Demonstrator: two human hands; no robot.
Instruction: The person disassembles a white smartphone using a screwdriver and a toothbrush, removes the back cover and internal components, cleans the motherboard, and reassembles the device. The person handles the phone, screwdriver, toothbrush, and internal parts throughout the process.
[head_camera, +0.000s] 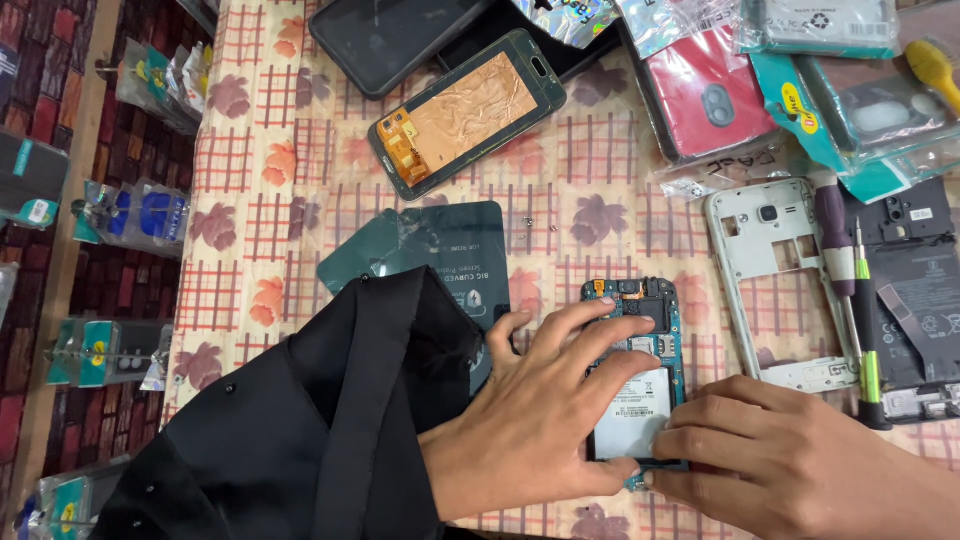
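Two hands on one opened phone (634, 370), back cover off, circuit board and one silver battery (632, 413) exposed. It lies on the patterned cloth surface (250, 150) at about 5 o'clock of centre.

Left hand (535, 415), black sleeve (300, 420) behind it: fingers spread flat, fingertips over the phone's upper half, thumb along the bottom edge. Half open, pressing down rather than gripping.

Right hand (790, 455) comes in from 4 o'clock, fingers curled, tips touching the phone's lower right edge by the battery. Can't tell whether it pinches anything.

Around it:
- 1 dark rectangular film pack (440, 250) at 10 o'clock of the phone, partly under the sleeve.
- 1 phone front frame (468, 110) with copper-coloured inner face up, at 12 o'clock.
- 1 white mid-frame (765, 270) at 2 o'clock, just beside the phone.
- 2 screwdrivers on it: one purple-handled (832, 235), one thin with green band (866, 330).
- 1 more stripped phone (915, 290), dark, at 3 o'clock.
- 1 red case (705, 95) in a clear bag at 1 o'clock.
- 2 tiny screws (528, 221) loose on the cloth near 12 o'clock.
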